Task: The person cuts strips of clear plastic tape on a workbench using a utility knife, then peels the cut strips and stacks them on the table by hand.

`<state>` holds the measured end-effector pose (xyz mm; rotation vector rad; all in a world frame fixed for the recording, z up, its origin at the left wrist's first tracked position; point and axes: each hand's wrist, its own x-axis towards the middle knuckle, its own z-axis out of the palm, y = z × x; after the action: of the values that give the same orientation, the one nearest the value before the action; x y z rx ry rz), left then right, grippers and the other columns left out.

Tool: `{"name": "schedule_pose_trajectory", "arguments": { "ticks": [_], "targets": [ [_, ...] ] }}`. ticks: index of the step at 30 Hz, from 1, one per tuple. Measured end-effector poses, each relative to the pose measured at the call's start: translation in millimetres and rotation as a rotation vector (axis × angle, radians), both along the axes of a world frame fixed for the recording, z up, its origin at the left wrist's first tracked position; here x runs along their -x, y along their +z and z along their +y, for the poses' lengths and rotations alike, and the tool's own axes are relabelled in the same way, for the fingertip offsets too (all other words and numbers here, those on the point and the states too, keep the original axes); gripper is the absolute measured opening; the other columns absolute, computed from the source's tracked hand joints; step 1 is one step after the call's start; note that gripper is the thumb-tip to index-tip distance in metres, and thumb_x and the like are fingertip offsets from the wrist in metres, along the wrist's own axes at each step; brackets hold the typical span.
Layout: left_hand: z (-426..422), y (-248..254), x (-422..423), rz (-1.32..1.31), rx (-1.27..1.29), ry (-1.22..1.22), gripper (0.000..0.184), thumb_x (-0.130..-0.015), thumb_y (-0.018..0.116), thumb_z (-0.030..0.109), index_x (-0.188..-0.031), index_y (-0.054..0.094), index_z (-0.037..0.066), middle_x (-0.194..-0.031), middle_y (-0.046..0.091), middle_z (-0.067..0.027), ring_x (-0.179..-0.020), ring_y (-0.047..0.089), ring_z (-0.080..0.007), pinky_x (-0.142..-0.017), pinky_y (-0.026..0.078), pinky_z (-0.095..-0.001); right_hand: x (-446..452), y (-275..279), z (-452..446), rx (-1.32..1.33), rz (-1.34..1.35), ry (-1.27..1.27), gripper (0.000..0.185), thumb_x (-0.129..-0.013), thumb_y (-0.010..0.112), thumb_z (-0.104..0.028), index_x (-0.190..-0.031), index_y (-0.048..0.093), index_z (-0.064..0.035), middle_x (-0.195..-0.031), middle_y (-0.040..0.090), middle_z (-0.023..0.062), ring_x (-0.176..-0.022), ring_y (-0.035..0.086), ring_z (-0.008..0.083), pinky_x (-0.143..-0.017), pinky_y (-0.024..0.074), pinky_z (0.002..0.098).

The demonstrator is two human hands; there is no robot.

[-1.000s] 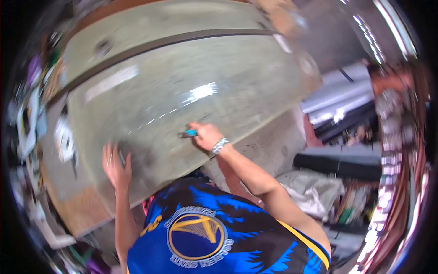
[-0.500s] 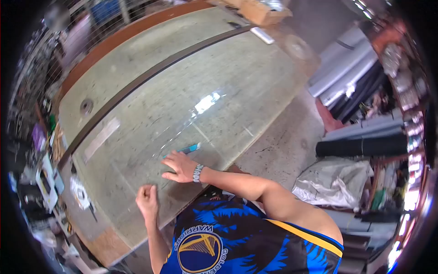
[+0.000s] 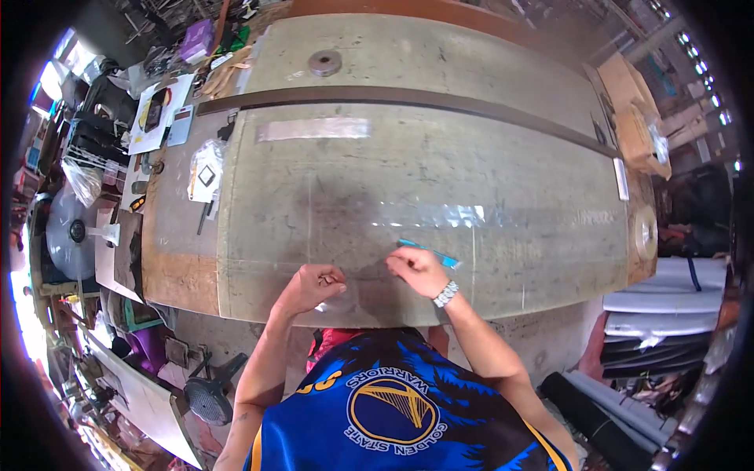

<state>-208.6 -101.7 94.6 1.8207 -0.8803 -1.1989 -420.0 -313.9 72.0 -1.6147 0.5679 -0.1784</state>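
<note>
My left hand (image 3: 312,288) is over the near edge of the table, its fingers curled in a pinch. A small shiny glint shows just below its fingertips. To its right, my right hand (image 3: 419,271), with a metal-link bracelet at the wrist, has thumb and fingers drawn together. What either hand pinches, if anything, is too small or too clear to make out. A teal utility knife (image 3: 448,260) lies just beyond my right hand, which partly covers it. Past the knife, a shiny strip of clear film (image 3: 440,214) runs across the worn table surface (image 3: 542,259).
A long dark bar (image 3: 377,95) spans the table, with a round disc (image 3: 324,63) behind it. A pale strip (image 3: 314,129) lies at the back left. A tape roll (image 3: 646,233) and cardboard box (image 3: 632,118) are right. Material rolls (image 3: 664,286) stand lower right; a fan (image 3: 208,399) is lower left.
The view has swung round to face the table squarely. My right hand's fingers, stretched out before, are now drawn together. My left hand stays curled. The knife still lies beyond my right hand.
</note>
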Motion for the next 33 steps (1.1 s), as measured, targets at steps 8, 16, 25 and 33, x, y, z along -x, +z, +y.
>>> {"name": "schedule_pose_trajectory", "arguments": {
  "ticks": [8, 16, 25, 33],
  "targets": [
    [-32.3, 9.8, -152.0, -0.148, 0.140, -0.016, 0.047, -0.082, 0.087, 0.023, -0.122, 0.071, 0.004, -0.110, 0.073, -0.0076, -0.100, 0.065, -0.0150, -0.092, 0.052, -0.0337, -108.8, 31.5, -67.9, -0.008, 0.029, -0.232, 0.014, -0.101, 0.072, -0.017, -0.100, 0.074, -0.0027, -0.076, 0.068, -0.0039, -0.068, 0.056, 0.0031, -0.062, 0.0450, 0.0230],
    [-145.4, 14.6, -172.1, 0.566, 0.530, -0.140, 0.066, -0.082, 0.090, 0.013, -0.138, 0.058, -0.002, -0.132, 0.067, -0.0116, -0.127, 0.059, -0.0205, -0.115, 0.041, -0.0403, -235.7, 137.4, -58.0, 0.034, -0.004, -0.063, 0.016, -0.101, 0.073, -0.014, -0.104, 0.073, 0.0021, -0.083, 0.070, -0.0005, -0.072, 0.059, 0.0045, -0.063, 0.0460, 0.0213],
    [-115.4, 11.9, -222.9, 0.485, 0.256, -0.249, 0.083, -0.082, 0.088, 0.018, -0.154, 0.047, 0.010, -0.098, 0.047, -0.0006, -0.072, 0.052, -0.0077, -0.069, 0.048, -0.0247, -255.4, 120.8, -111.0, 0.176, 0.115, -0.342, 0.016, -0.101, 0.071, -0.015, -0.100, 0.071, 0.0010, -0.082, 0.069, -0.0002, -0.068, 0.059, 0.0056, -0.062, 0.0476, 0.0222],
    [-120.8, -30.8, -270.0, -0.025, 0.266, 0.260, 0.015, -0.093, 0.079, 0.015, -0.102, 0.079, 0.003, -0.081, 0.071, -0.0046, -0.073, 0.063, -0.0103, -0.066, 0.050, -0.0270, -261.0, 37.6, -144.5, 0.027, 0.154, -0.495, 0.017, -0.098, 0.075, -0.021, -0.095, 0.074, -0.0039, -0.079, 0.071, 0.0014, -0.063, 0.061, 0.0088, -0.057, 0.0458, 0.0242]
  ]
}}
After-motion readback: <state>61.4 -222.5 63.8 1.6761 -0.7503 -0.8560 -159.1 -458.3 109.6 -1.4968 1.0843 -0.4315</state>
